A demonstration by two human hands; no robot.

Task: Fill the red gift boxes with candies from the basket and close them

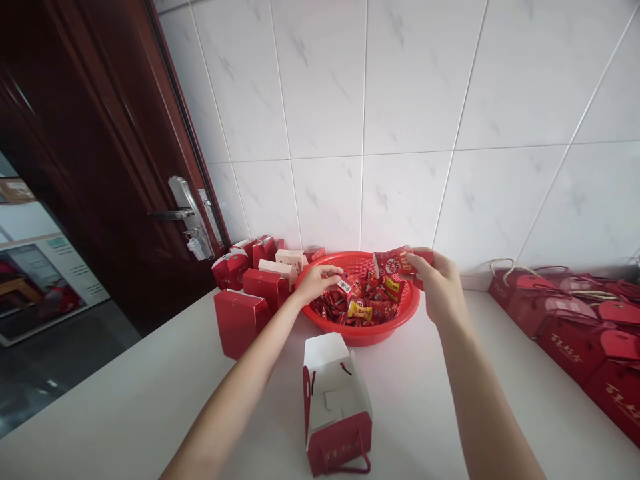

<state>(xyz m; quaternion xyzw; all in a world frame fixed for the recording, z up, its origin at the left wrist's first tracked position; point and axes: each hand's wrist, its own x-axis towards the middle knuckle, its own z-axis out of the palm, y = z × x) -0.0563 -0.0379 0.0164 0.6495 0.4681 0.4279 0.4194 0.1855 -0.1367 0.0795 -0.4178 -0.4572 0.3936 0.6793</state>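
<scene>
A red plastic basket [367, 335] stands against the tiled wall, heaped with small wrapped candies [360, 310], mostly red with a few yellow. My left hand [319, 283] reaches over its left side, fingers closed on a small red and white packet [345, 287]. Above the right rim, my right hand [436, 279] grips several red packets [395, 261] between thumb and fingers. Nearer to me sits an open red box [340, 443] with a white inside and dark red cord handles; neither hand touches it.
Red and pale boxes [240, 323] stand in rows left of the basket. Several dark red handled boxes [565, 340] line the right side of the white table [165, 407]. A brown door [100, 133] with a metal handle is at the left, beside the tiled wall [410, 80].
</scene>
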